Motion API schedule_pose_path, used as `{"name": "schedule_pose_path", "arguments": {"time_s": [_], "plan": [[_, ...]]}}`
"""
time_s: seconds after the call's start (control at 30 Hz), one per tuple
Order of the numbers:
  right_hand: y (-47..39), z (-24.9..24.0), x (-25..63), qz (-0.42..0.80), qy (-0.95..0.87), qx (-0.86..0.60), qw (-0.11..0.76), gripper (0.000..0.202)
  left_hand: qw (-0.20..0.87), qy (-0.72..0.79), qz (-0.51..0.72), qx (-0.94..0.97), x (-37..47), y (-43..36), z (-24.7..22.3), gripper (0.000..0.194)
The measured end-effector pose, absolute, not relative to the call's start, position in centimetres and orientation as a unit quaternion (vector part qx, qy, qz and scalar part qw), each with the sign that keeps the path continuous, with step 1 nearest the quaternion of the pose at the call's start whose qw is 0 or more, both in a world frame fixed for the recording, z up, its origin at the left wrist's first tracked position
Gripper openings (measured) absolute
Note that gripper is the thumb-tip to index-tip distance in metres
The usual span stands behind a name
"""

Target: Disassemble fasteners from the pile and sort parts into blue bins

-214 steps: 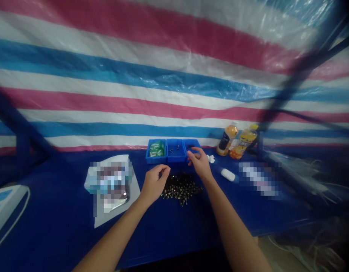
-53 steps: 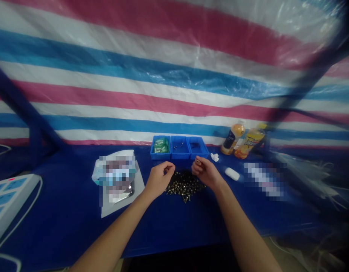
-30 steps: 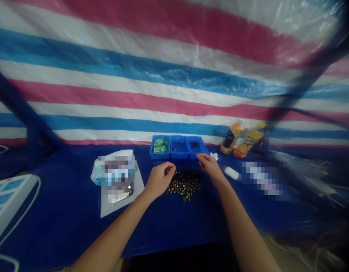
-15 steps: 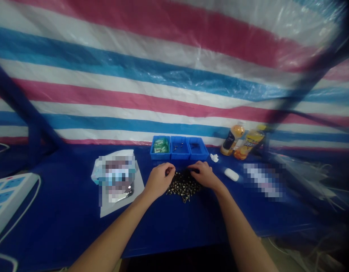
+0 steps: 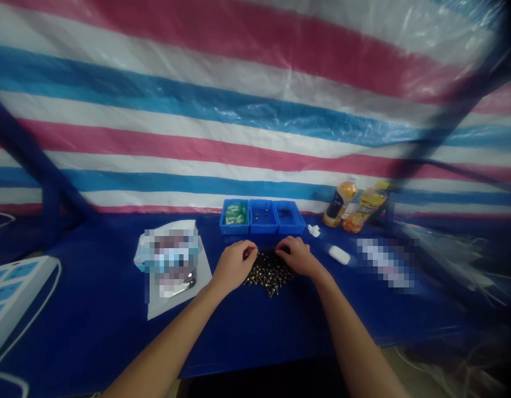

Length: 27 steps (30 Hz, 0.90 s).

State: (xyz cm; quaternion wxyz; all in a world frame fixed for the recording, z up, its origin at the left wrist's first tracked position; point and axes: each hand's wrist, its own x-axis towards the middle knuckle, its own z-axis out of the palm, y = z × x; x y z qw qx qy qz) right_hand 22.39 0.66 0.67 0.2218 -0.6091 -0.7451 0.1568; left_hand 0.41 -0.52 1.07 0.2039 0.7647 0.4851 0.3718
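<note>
A pile of small metal screws (image 5: 269,276), dark and brassy, lies on the blue table between my hands. My left hand (image 5: 236,262) is at the pile's left edge, its thumb and forefinger closed together; whatever they pinch is too small to make out. On the far right side of the pile is my right hand (image 5: 296,257), also with fingers closed and curled inward, their tips partly hidden. Beyond the pile three blue bins stand in a row: the left bin (image 5: 234,228) has green packets, the middle bin (image 5: 263,228) a few small metal pieces, the right bin (image 5: 291,228) some dark pieces.
On the left lie a tissue pack (image 5: 145,251) on a white sheet (image 5: 205,271) and a power strip (image 5: 15,293). To the right are a white oval case (image 5: 339,255), crumpled tissue (image 5: 314,231) and two drink bottles (image 5: 340,204), (image 5: 365,210). Striped sheeting (image 5: 238,149) hangs behind.
My right hand's fingers have drawn in slightly, more curled than before. My left hand stays nearly in place at the pile. The bins and other objects have not moved.
</note>
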Motion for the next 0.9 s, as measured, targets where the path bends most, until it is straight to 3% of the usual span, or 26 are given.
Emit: {"name": "schedule_pose_path", "arguments": {"time_s": [0.2, 0.33, 0.9], "plan": [[1.3, 0.8, 22.8, 0.229, -0.712, -0.552, 0.368, 0.014, 0.209, 0.481, 0.374, 0.765, 0.4, -0.5, 1.2, 0.017], [1.7, 0.4, 22.8, 0.238, -0.7, -0.511, 0.438, 0.027, 0.21, 0.481, 0.374, 0.765, 0.5, -0.6, 1.2, 0.017], [2.1, -0.9, 23.0, 0.254, -0.664, -0.553, 0.435, 0.025, 0.219, 0.482, 0.366, 0.765, 0.3, -0.5, 1.1, 0.016]]}}
